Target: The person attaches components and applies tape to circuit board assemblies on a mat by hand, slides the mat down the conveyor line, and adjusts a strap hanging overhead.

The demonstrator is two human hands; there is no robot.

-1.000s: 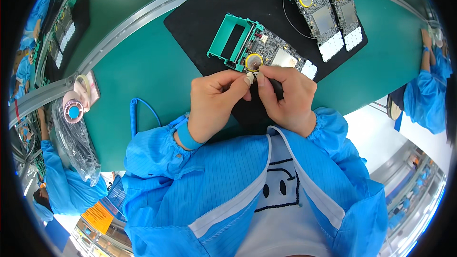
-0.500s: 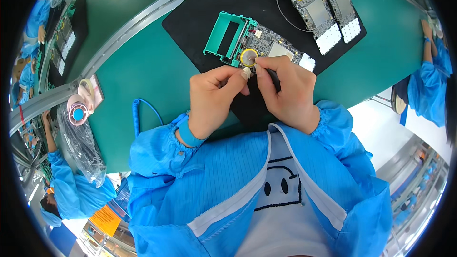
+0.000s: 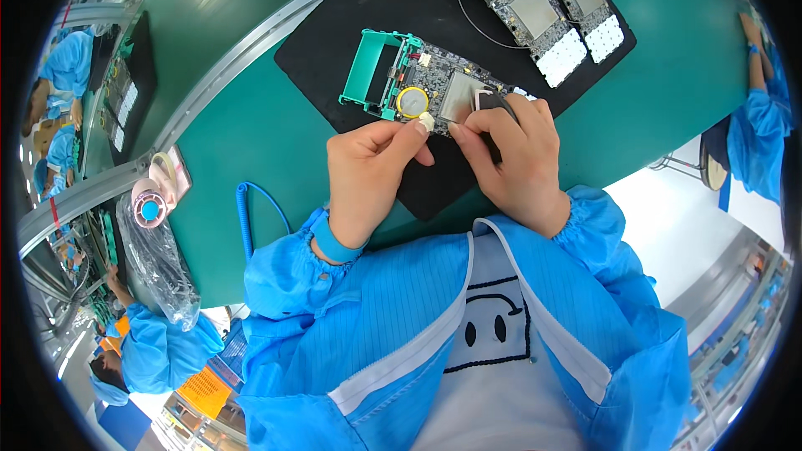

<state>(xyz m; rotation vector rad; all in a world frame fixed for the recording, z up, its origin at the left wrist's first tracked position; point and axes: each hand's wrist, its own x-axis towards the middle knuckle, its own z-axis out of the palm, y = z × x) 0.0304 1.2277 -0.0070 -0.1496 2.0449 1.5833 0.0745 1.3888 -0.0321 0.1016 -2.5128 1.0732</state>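
A circuit board (image 3: 439, 75) with a round yellow-rimmed coin cell (image 3: 412, 102) lies before me on a black mat, a green plastic frame (image 3: 365, 71) at its left end. My left hand (image 3: 376, 154) pinches a small cream-white piece (image 3: 427, 122) at the board's near edge, just below the coin cell. My right hand (image 3: 518, 150) is closed around a dark, slim tool (image 3: 499, 104) with a pale end, its exact kind unclear. Its thumb and forefinger rest at the board's near edge by the metal shield, covering part of the board's right end.
Two similar boards (image 3: 535, 12) lie at the far right of the black mat (image 3: 326, 42). A tape roll (image 3: 149, 210) and a clear plastic bag (image 3: 163, 263) sit on the left of the green table (image 3: 213, 150). A blue coiled cord (image 3: 243, 217) runs near my left sleeve. Co-workers sit at both sides.
My right hand has shifted right, away from the left fingers and coin cell, and the dark tool has turned upward. The left hand keeps its pinch on the cream-white piece. The whole view has shifted slightly.
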